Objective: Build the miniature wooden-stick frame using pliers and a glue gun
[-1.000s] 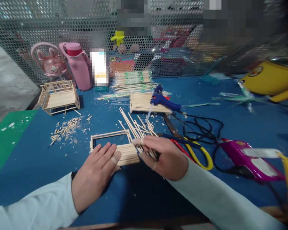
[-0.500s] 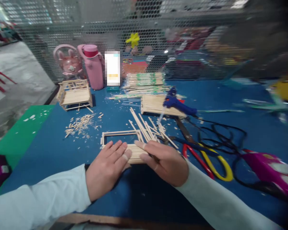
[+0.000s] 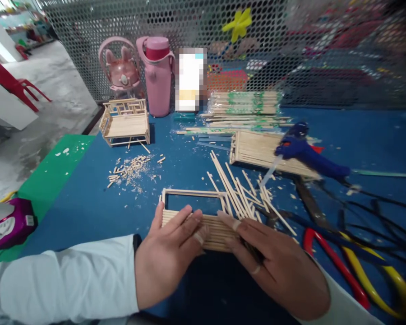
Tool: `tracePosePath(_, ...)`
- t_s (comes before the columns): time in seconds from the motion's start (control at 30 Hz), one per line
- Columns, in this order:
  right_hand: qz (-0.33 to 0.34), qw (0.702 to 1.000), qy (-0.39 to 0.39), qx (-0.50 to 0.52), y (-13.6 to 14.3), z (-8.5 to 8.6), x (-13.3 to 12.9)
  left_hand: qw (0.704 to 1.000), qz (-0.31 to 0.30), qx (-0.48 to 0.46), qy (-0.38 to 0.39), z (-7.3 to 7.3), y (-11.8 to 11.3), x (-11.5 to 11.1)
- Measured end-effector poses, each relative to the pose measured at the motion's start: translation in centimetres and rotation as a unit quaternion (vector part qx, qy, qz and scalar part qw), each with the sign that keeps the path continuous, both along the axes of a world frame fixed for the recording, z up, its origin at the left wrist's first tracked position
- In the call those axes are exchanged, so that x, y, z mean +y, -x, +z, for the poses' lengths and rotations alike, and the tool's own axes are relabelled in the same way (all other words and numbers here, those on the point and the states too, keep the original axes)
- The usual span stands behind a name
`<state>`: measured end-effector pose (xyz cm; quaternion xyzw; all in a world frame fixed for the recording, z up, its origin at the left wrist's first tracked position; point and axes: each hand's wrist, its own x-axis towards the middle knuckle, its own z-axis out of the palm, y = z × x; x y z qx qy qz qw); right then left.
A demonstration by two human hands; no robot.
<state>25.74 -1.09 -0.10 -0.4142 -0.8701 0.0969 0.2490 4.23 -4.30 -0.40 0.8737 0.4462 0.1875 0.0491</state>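
A small rectangular frame of thin wooden sticks (image 3: 196, 193) lies on the blue tabletop, its near part covered by a row of sticks laid side by side. My left hand (image 3: 176, 253) rests on that row with fingers stretched out flat. At the right end, my right hand (image 3: 274, 262) grips the frame, forefinger on top and thumb at the near edge. Pale bands wrap some of my fingers. Dark shading hides what lies under the right palm. Loose sticks (image 3: 235, 189) are scattered just beyond my right hand.
A blue glue gun (image 3: 307, 151) lies against a stick panel (image 3: 253, 149). Red-handled and yellow-handled tools (image 3: 338, 266) and black cords are at right. A small stick bench (image 3: 126, 126), cut bits (image 3: 131, 169), a pink bottle (image 3: 158, 85) and packed sticks (image 3: 243, 104) stand farther back.
The view has shifted left and come closer, so things appear larger and farther right. My left fingers are spread wider over the stick row. The right hand keeps its place at the frame's right end.
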Motion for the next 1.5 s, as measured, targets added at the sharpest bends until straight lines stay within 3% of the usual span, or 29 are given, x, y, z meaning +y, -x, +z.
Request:
tracePosePath(0.2,0.006,1.000,0.013,-0.001,0.3,1.2,0.1,1.000,-0.007,-0.007,-0.009,0.0,0.2,0.1)
tracePosePath(0.33,-0.005,1.000,0.017,-0.002,0.4,0.9,-0.1,1.000,-0.005,-0.009,-0.012,-0.1,0.2,0.1)
tracePosePath(0.57,-0.147,0.989,0.016,0.008,0.3,1.0,-0.6,1.000,-0.015,-0.014,-0.022,0.1,0.5,-0.1)
tracePosePath(0.77,-0.056,0.998,-0.006,-0.018,0.3,1.6,-0.9,0.999,-0.017,0.005,-0.028,0.2,0.4,-0.2)
tracePosePath(0.9,-0.052,0.998,-0.017,-0.036,0.3,1.2,-1.0,0.999,-0.007,0.008,-0.037,0.3,0.0,-0.2)
tracePosePath(1.07,-0.058,0.998,-0.007,-0.030,0.3,0.8,-1.1,0.999,-0.014,-0.025,-0.028,1.9,0.1,0.5)
tracePosePath(1.23,-0.066,0.997,-0.001,-0.028,0.1,0.5,-1.1,0.999,-0.037,0.001,0.017,4.8,0.0,3.6)
tracePosePath(1.37,-0.073,0.997,-0.022,-0.021,0.2,-0.1,-1.1,0.988,-0.033,0.112,0.103,5.9,-0.7,6.0)
tracePosePath(1.5,-0.080,0.996,0.030,-0.032,0.3,0.8,-0.8,0.971,-0.046,0.113,0.204,6.2,-0.9,7.2)
